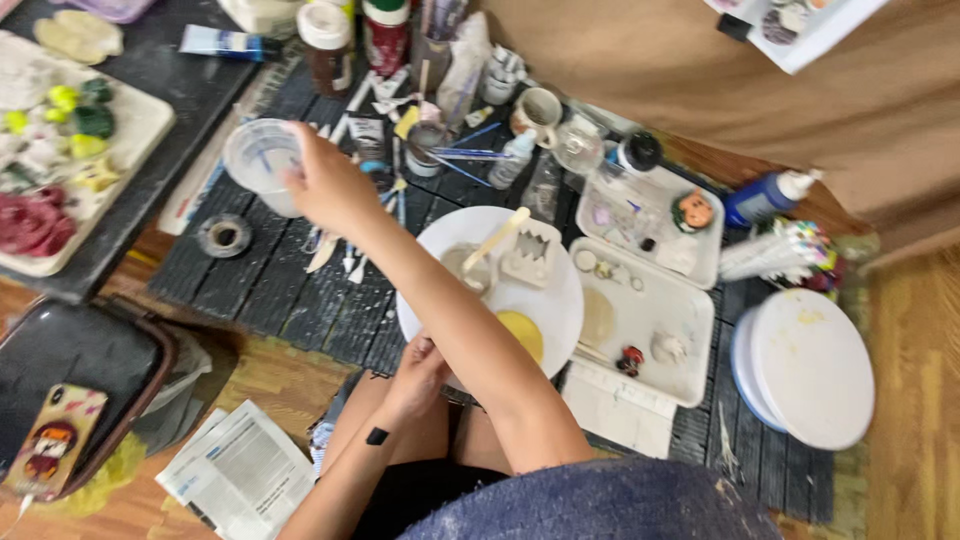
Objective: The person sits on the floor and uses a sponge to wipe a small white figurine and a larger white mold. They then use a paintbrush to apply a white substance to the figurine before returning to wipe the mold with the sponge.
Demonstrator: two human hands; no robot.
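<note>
At 6 o'clock, nearest the camera, sit the person's lap and a blue sleeve. The left hand (415, 375) rests just above the knees, touching the near rim of a white plate (560, 300); its fingers look curled together, though what they pinch, if anything, I cannot tell. At 7 o'clock a folded newspaper (240, 470) lies on the wooden floor, and at 8 o'clock a phone (52, 440) in a patterned case lies on a black bag (80, 350).

The right forearm runs from 6 toward 11 o'clock, crossing over the plate's left part and hiding it. On the plate lie a yellow disc (525, 332), a pale toothed mould (532, 252) and a wooden stick (495, 238). Just right of the plate, at 3 o'clock, a white tray (690, 330) carries small bits, and beyond it a round white turntable (810, 365) sits on the dark slatted table (280, 290).

The right hand (325, 185) is at 11 o'clock, its fingers closed around the rim of a clear plastic cup (262, 158), which stands at the table's far left part. Between cup and plate lie scattered tools and brushes (345, 255), and a tape roll (225, 236) lies just near of the cup.

Farther off, at 12 o'clock, crowd paint bottles (328, 45), a mug (538, 112) and a clear tray (650, 215) with a small painted head (692, 210). A blue bottle (765, 197) lies at 2 o'clock. At 10 o'clock a board (140, 120) holds green, yellow and red clay shapes.
</note>
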